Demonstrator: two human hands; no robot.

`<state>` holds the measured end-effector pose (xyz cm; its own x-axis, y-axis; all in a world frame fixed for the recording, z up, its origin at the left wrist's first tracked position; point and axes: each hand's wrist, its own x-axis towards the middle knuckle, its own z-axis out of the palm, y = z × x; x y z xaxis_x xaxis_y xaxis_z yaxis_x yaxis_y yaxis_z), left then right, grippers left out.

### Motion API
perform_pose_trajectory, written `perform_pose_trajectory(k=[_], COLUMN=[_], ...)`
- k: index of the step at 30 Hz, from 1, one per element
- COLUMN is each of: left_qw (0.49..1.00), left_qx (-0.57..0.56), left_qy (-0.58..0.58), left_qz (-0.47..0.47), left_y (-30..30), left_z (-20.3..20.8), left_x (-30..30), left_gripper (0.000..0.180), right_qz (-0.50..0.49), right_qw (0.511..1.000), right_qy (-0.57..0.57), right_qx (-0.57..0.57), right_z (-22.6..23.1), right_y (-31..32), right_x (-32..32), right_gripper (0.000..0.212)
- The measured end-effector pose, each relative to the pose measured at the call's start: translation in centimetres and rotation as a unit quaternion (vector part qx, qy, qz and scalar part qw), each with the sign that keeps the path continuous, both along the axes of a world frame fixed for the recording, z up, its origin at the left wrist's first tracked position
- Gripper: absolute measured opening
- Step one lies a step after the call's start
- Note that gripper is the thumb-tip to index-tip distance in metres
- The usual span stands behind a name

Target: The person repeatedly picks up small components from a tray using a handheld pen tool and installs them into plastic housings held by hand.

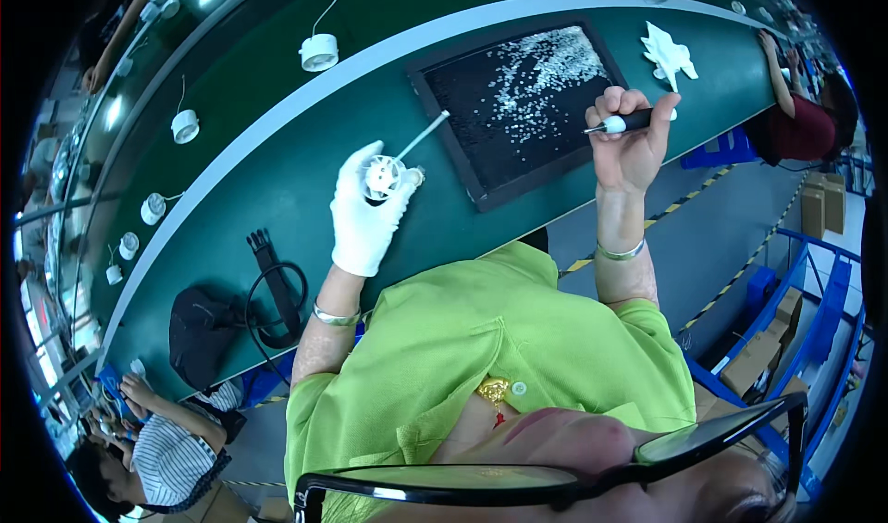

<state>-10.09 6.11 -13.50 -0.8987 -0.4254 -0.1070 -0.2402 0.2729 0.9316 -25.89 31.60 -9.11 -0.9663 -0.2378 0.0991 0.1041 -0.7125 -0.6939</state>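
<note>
My left hand (363,218), in a white glove, is closed around a small round white plastic part (381,179) with openings in its face. A thin pale stem or cord (424,136) sticks up from that part toward the tray. My right hand (631,148) is bare and raised over the table's near edge. Its fingers grip a short black pen-shaped tool (633,121) with a white collar and a thin metal tip pointing left. Between and beyond my hands lies a black tray (476,167) with many tiny pale pieces (546,70) scattered in it, densest at its far right.
A crumpled white glove (668,53) lies right of the tray. On the left, a black bag-like item (199,333) and a black strap with a cable (273,283) rest on the green table (407,264). Beyond the pale rail (268,111) stand several white round parts (319,53). Co-workers (176,454) sit at both sides.
</note>
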Motion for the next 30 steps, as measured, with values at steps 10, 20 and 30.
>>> perform_pose_trajectory(k=[10,20,30], left_qw=[0.956,0.976,0.980], left_qx=[-0.220,-0.148,-0.116], left_qy=[0.153,0.148,0.149], left_qz=[-0.122,-0.060,-0.062], left_y=[1.6,2.0,1.1], left_z=[-4.0,-4.9,-4.3], left_x=[-1.8,-1.6,-2.4], left_gripper=[0.065,0.060,0.047], right_qz=[0.144,0.137,0.101], right_qw=[0.986,0.988,0.992], right_qy=[0.073,-0.068,-0.011], right_qx=[0.038,-0.016,0.079], right_z=[1.6,-3.2,-5.6], right_y=[-9.0,-13.5,-15.4], right_x=[4.2,4.5,5.0], right_gripper=[0.071,0.047,0.048])
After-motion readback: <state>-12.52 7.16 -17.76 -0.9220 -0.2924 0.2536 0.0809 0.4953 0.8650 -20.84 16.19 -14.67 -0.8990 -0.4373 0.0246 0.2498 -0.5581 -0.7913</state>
